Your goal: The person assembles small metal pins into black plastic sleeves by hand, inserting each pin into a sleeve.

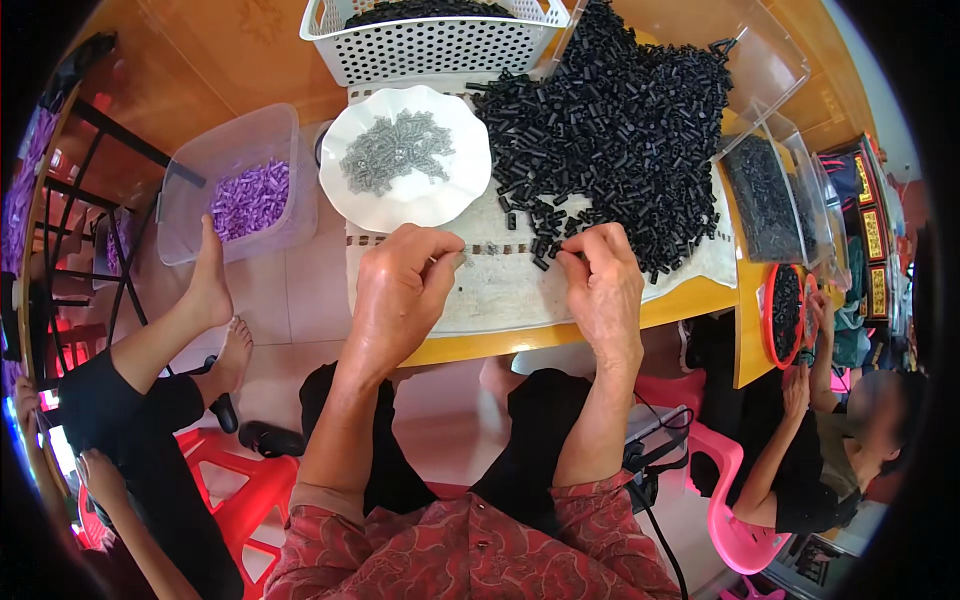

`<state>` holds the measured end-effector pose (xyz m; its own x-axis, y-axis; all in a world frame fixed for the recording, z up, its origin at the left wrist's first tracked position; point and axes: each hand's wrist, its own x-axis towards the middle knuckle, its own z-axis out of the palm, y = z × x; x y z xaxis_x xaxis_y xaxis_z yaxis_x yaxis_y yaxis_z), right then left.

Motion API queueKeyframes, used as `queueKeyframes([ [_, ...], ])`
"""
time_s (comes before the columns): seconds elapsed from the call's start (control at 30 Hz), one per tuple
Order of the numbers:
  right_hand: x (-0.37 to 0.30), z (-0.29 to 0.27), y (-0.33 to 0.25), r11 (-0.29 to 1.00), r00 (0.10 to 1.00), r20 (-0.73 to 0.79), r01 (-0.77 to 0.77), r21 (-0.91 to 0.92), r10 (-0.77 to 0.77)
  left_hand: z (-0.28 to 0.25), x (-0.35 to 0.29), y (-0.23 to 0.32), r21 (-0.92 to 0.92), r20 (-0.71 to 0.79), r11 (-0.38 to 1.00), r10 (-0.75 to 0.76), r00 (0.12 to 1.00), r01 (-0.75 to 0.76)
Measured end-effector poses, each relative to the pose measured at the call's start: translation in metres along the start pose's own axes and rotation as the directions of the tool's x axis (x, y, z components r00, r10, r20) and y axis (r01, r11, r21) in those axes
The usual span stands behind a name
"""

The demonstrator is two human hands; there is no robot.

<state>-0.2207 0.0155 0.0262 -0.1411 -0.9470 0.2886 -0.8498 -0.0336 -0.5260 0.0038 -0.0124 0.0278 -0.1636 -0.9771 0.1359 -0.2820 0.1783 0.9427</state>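
My left hand (pixel 402 285) is closed in a pinch over the pale cloth (pixel 500 300), just below a white scalloped plate (pixel 455 205). Whatever its fingertips hold is too small to make out. On that plate lies a loose heap of small clear-grey coil-like pieces (pixel 395 150). My right hand (pixel 607 285) is also pinched, thumb against forefinger, at the near edge of a large pile of short black tubular pieces (pixel 620 130). A few black pieces lie beside its fingertips; what it grips, if anything, cannot be seen.
A white perforated basket (pixel 440 50) with black pieces stands at the back. Clear bins hold purple pieces (pixel 250 200) at left and dark pieces (pixel 765 195) at right. Another person (pixel 830 440) works at right beside a red tray (pixel 770 320); someone's bare foot (pixel 210 275) reaches in from the left.
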Motion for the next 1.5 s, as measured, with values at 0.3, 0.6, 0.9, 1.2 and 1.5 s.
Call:
queueKeyframes([
  [0.3, 0.000, 0.010, -0.022, 0.853, 0.993, 0.106, -0.104, 0.511, 0.058, -0.018, -0.004, 0.000, 0.446, 0.038, 0.885, 0.128, 0.991, -0.132],
  [0.6, 0.002, 0.017, -0.027, 0.844, 0.983, 0.185, -0.106, 0.526, 0.009, -0.016, -0.003, -0.005, 0.480, 0.014, 0.863, 0.172, 0.985, -0.158],
  [0.9, 0.000, 0.021, -0.026, 0.839, 0.985, 0.169, -0.059, 0.541, -0.040, 0.019, -0.001, -0.012, 0.606, 0.066, 0.758, 0.255, 0.965, -0.242],
  [1.2, -0.001, 0.019, -0.019, 0.726, 0.967, 0.250, -0.211, 0.654, 0.055, 0.017, -0.002, -0.009, 0.572, 0.116, 0.782, 0.222, 0.968, -0.248],
  [1.5, 0.000, 0.012, -0.018, 0.835, 0.969, 0.246, -0.106, 0.539, -0.036, 0.011, -0.002, -0.016, 0.539, 0.096, 0.801, 0.250, 0.963, -0.261],
])
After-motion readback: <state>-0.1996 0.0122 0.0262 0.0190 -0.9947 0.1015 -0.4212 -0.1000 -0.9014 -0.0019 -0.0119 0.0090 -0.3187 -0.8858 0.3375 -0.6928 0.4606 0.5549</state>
